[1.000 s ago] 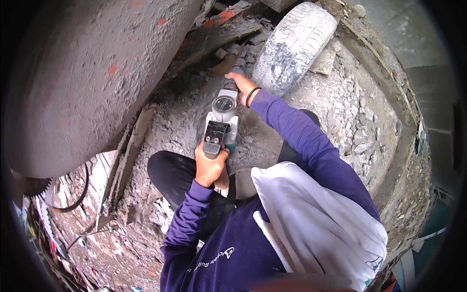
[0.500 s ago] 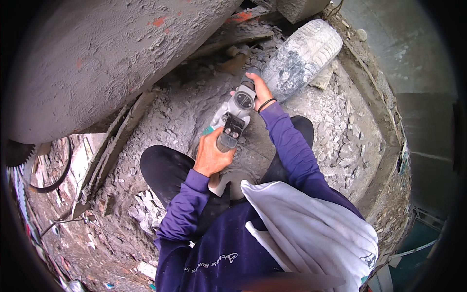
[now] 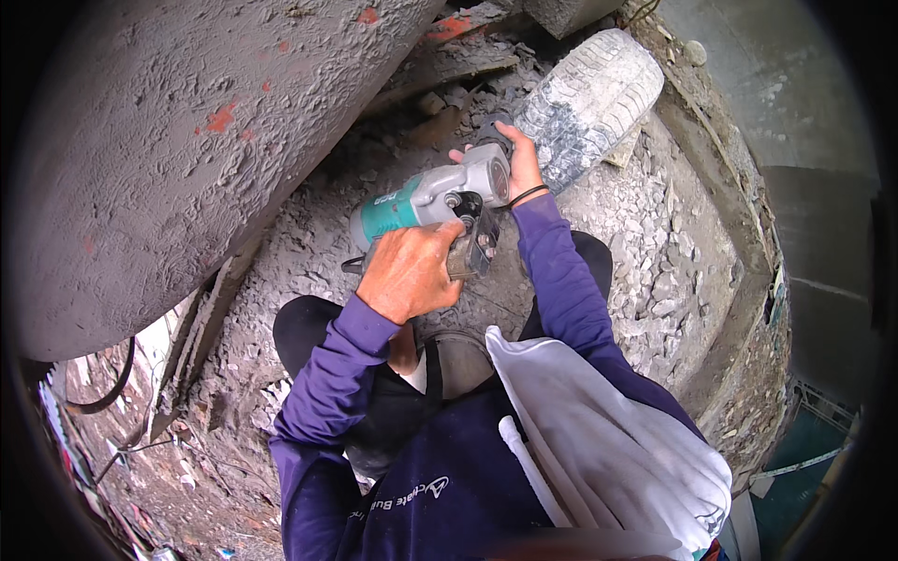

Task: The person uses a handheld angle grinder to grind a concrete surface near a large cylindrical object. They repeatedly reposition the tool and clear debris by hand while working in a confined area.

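Observation:
A teal and grey demolition hammer (image 3: 421, 196) lies across in front of me, tilted, with its teal motor housing toward the left. My left hand (image 3: 412, 269) is closed around its rear handle, close to my body. My right hand (image 3: 520, 161) wraps round the dark front end, thumb on top; some of its fingers are hidden behind the tool. No bit shows past the right hand. Just beyond that hand is a dust-covered tyre (image 3: 599, 89).
A large grey, mud-crusted drum-like body (image 3: 206, 140) hangs over the upper left. Broken rubble (image 3: 659, 271) lies on the right, bounded by a concrete ledge (image 3: 730, 309). Wooden boards (image 3: 201, 337) lean at the left. A white cloth (image 3: 599, 421) drapes over my chest.
The demolition hammer has swung round so its teal side now shows, with its motor housing to the left. Both hands keep their hold; the right has shifted slightly right.

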{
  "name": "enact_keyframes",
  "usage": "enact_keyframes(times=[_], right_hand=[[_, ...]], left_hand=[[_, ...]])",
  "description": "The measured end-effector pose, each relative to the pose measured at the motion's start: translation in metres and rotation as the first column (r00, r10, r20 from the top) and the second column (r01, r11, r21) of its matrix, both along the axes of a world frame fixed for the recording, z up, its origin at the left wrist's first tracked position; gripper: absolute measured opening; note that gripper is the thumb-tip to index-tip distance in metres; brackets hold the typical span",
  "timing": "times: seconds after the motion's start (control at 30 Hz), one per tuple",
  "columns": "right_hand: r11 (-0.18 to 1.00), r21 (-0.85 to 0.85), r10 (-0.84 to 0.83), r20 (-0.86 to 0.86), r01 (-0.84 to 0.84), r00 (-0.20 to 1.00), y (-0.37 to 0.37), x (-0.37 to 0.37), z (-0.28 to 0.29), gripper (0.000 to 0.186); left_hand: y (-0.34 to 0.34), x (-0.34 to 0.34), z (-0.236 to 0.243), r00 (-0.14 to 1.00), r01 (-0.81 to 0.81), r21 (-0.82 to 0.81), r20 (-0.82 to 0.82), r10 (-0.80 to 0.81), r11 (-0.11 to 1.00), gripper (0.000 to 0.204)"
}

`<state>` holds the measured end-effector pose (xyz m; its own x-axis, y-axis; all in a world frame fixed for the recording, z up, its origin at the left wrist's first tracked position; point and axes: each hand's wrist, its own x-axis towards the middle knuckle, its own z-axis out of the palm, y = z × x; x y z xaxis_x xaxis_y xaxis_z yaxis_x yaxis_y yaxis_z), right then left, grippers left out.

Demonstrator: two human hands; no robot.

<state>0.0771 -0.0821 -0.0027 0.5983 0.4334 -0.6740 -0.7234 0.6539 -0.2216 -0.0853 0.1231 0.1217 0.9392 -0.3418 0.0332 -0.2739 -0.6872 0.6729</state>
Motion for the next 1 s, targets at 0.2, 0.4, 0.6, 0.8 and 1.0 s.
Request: enact_keyframes(times=[0.2,0.4,0.6,0.8,1.0], right_hand=[[0.996,-0.073,-0.044,0.034,0.046,0.998,-0.007,-0.008,0.017,0.054],[0.999,-0.033,-0.040,0.017,0.041,0.999,-0.007,-0.007,0.020,0.055],[1.000,-0.014,-0.022,0.117,0.024,0.993,-0.003,-0.014,0.019,0.063],[0.999,0.039,-0.016,0.049,0.014,0.999,-0.006,-0.015,0.013,0.066],[1.000,0.004,-0.028,0.049,0.028,0.998,-0.007,-0.015,0.005,0.066]], left_hand=[[-0.027,0.002,0.004,0.999,0.034,0.031,-0.020,-0.033,0.999,0.057],[-0.023,0.001,0.019,0.998,0.056,0.046,-0.017,-0.055,0.997,0.053],[-0.015,0.004,0.027,0.999,0.041,0.073,-0.030,-0.039,0.996,0.048],[-0.021,0.003,0.030,0.999,0.051,0.067,-0.004,-0.051,0.996,0.046],[-0.023,0.000,0.015,0.999,0.038,0.051,0.018,-0.039,0.998,0.043]])
